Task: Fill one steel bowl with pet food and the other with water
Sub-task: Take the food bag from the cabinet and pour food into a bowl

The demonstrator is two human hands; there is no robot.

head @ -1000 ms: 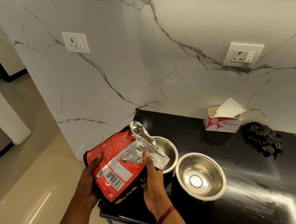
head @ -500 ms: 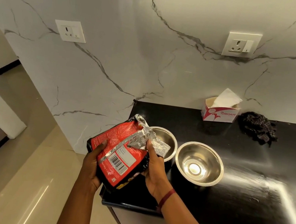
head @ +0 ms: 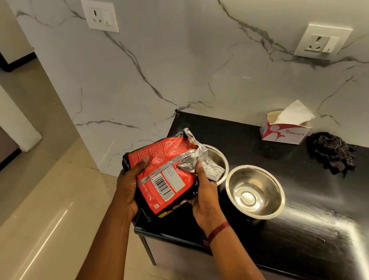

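The black countertop (head: 309, 230) bears a left steel bowl (head: 218, 159) at nine o'clock, a right steel bowl (head: 255, 191) just beside, tissue box (head: 285, 133) at twelve, dark cloth (head: 331, 152) at one.

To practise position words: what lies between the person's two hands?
The red pet food bag, gripped by the left hand on one side and the right hand on the other, in the head view.

A white marble wall (head: 188, 73) with grey veins carries a white socket plate (head: 99, 15) at left and a second socket plate (head: 322, 41) at right. The glossy black table (head: 308, 235) against it reflects light, above shiny beige floor tiles (head: 22, 223).
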